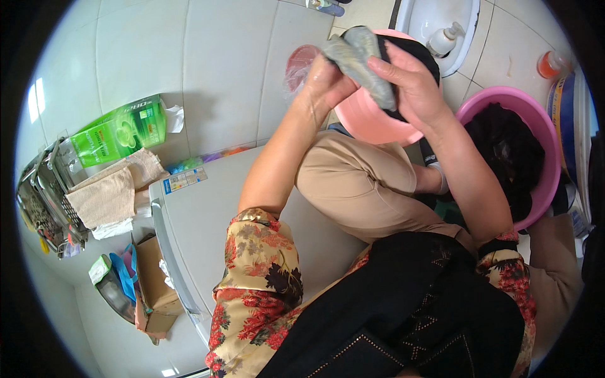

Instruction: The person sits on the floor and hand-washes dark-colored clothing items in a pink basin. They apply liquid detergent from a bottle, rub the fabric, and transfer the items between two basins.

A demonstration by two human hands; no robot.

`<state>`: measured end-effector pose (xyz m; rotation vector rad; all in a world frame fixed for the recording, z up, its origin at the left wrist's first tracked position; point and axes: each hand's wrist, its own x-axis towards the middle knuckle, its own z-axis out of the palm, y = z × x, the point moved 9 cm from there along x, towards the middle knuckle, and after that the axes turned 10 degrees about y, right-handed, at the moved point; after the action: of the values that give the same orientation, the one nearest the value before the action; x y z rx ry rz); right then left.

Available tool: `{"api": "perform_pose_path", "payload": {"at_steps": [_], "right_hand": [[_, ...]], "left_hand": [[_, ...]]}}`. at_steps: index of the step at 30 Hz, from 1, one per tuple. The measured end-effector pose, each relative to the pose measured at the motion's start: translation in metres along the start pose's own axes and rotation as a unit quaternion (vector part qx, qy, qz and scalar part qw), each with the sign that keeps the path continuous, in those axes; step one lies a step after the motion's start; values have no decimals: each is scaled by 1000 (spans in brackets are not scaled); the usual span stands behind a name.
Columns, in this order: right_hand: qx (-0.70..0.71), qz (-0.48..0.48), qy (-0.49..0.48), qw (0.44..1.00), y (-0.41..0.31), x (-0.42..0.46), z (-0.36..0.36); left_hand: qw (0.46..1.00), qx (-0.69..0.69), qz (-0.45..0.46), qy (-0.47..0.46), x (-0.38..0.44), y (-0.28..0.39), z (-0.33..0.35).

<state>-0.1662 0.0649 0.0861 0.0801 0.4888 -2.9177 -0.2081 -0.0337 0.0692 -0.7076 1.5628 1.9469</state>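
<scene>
Between my hands, above a light pink basin (364, 115), is a wet-looking grey and black piece of fabric (366, 66); blur hides what garment it is. My left hand (329, 82) grips its left end. On the other side, my right hand (416, 87) holds the right part, with the thumb over the grey cloth. Black fabric (418, 49) shows behind my right hand, over the basin's far rim. A deeper pink tub (554, 141) stands to the right of my right forearm, holding dark clothes (503, 146).
A white squat toilet (409, 19) lies beyond the basin, with a white pump bottle (443, 41) at its edge. An orange-bottomed container (550, 64) is at far right. To my left stand a grey appliance (227, 198), a cardboard box (156, 279) and a wall rack with towels (106, 193).
</scene>
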Motion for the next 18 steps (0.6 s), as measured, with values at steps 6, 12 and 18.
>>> {"api": "perform_pose_path", "payload": {"at_steps": [6,12,18], "right_hand": [[-80,-54,35,995,-17,-2,-20],[-111,-60,148,981,-9,0,-67],[-135,-119,290,940,-50,-31,-144]], "left_hand": [[979,-92,-16,-180,-8,16,28],[989,9,-22,-147,-12,18,17],[975,218,13,-49,13,19,-25]]}}
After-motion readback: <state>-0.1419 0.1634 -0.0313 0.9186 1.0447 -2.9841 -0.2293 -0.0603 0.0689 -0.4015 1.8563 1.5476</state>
